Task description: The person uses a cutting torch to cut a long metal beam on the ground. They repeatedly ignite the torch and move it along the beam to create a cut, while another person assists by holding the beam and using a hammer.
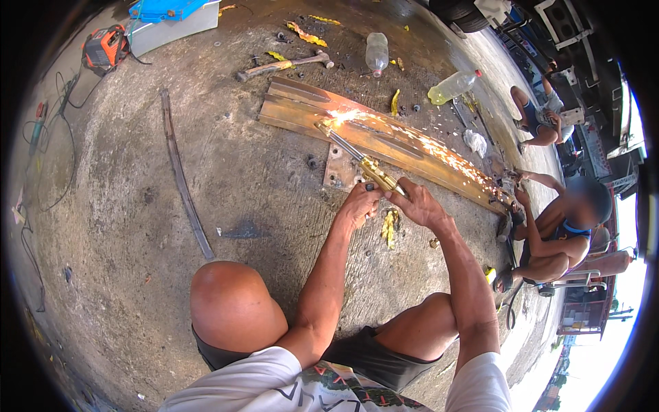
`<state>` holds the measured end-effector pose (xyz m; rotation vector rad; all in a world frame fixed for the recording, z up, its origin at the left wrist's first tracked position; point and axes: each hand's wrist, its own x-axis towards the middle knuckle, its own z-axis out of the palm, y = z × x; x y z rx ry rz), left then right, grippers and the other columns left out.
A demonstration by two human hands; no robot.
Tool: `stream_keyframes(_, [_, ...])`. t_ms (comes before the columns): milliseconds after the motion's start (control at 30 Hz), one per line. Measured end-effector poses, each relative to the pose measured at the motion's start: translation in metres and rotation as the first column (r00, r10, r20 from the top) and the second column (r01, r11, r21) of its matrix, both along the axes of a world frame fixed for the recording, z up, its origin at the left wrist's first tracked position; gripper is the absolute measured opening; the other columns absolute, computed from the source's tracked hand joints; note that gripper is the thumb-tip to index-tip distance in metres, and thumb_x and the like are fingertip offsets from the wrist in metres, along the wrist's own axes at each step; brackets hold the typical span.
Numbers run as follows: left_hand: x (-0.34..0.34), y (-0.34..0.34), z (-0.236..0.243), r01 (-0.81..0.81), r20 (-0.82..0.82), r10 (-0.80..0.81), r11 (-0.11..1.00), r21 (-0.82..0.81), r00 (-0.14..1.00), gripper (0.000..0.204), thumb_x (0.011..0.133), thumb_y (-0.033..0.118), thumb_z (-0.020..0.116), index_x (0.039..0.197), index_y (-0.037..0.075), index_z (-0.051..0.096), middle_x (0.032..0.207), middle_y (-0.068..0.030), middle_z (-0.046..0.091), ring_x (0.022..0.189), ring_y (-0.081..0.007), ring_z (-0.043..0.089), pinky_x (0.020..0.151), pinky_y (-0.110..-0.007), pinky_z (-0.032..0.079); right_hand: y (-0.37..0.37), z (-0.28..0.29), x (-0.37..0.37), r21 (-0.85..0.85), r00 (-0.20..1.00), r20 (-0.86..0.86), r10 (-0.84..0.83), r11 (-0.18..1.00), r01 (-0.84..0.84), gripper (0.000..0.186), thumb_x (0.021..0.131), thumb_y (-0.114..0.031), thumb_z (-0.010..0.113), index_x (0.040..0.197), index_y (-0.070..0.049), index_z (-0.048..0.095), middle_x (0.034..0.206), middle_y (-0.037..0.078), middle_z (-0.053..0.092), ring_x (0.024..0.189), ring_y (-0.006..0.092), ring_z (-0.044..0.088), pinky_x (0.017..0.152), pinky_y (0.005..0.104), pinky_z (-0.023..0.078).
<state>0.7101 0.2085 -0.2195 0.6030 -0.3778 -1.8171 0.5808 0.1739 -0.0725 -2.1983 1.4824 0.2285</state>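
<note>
My left hand (362, 206) and my right hand (420, 206) are closed on a brass cutting torch (372, 168), left hand forward of and below the right. Its long silver tube reaches up-left to a rusty steel beam (405, 156), where a bright glow and sparks (343, 118) stream along the beam toward the right. A rusty plate with bolt holes (338, 172) lies beside the beam, partly under the torch.
A co-worker (563, 254) squats at the beam's right end, hands near it; another person (539, 117) sits behind. Around lie a hammer (274, 67), two bottles (377, 53) (449, 89), a long metal strip (180, 172), an orange machine (103, 47) with cables and a blue case (154, 10).
</note>
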Motion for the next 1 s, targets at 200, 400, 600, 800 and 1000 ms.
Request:
stream_keyframes(200, [-0.002,0.0,0.001,-0.003,-0.005,0.003,1.0,-0.002,1.0,0.008,0.094,0.011,0.064,0.086,0.012,0.064,0.061,0.0089,0.045,0.048,-0.0034,0.04,0.043,-0.024,0.028,0.0,-0.003,-0.002,-0.017,1.0,-0.011,-0.009,1.0,0.009,0.062,0.095,-0.059,0.056,0.105,0.001,0.058,0.081,0.026,0.061,0.078,0.0367,0.063,0.076,0.0488,0.047])
stream_keyframes(400, [0.001,0.0,0.001,-0.02,0.001,0.02,1.0,0.013,1.0,0.008,0.094,0.01,0.064,0.086,0.012,0.064,0.061,0.009,0.045,0.048,-0.0032,0.04,0.042,-0.024,0.028,-0.002,-0.004,-0.001,-0.01,1.0,-0.01,0.01,1.0,-0.011,0.062,0.095,-0.059,0.056,0.11,0.001,0.06,0.085,0.026,0.062,0.08,0.0367,0.064,0.077,0.0485,0.048])
stream_keyframes(600, [0.003,0.0,-0.004,-0.03,-0.014,0.03,0.999,0.029,0.999,0.01,0.094,0.01,0.064,0.084,0.013,0.063,0.062,0.009,0.044,0.048,-0.0031,0.04,0.042,-0.023,0.027,-0.005,-0.008,-0.001,-0.021,0.999,-0.002,0.039,0.999,-0.039,0.063,0.095,-0.059,0.056,0.112,0.002,0.06,0.084,0.025,0.063,0.08,0.0363,0.065,0.077,0.0485,0.048])
stream_keyframes(800, [0.006,-0.001,-0.007,-0.051,-0.017,0.051,0.999,0.003,0.999,0.013,0.095,0.01,0.063,0.082,0.013,0.061,0.061,0.0089,0.044,0.047,-0.0032,0.039,0.041,-0.024,0.028,-0.009,-0.009,0.004,-0.007,0.998,-0.012,0.057,0.998,-0.057,0.065,0.094,-0.06,0.057,0.114,0.001,0.06,0.079,0.024,0.065,0.081,0.0353,0.068,0.077,0.0487,0.05])
stream_keyframes(1000, [0.008,0.0,-0.003,-0.056,-0.021,0.056,0.998,0.008,0.998,0.012,0.095,0.01,0.064,0.083,0.013,0.062,0.06,0.009,0.044,0.047,-0.003,0.039,0.042,-0.024,0.028,-0.009,-0.01,0.005,0.001,0.999,-0.012,0.052,0.999,-0.052,0.065,0.093,-0.061,0.058,0.114,0.0,0.06,0.077,0.022,0.066,0.081,0.0344,0.069,0.077,0.0486,0.051])
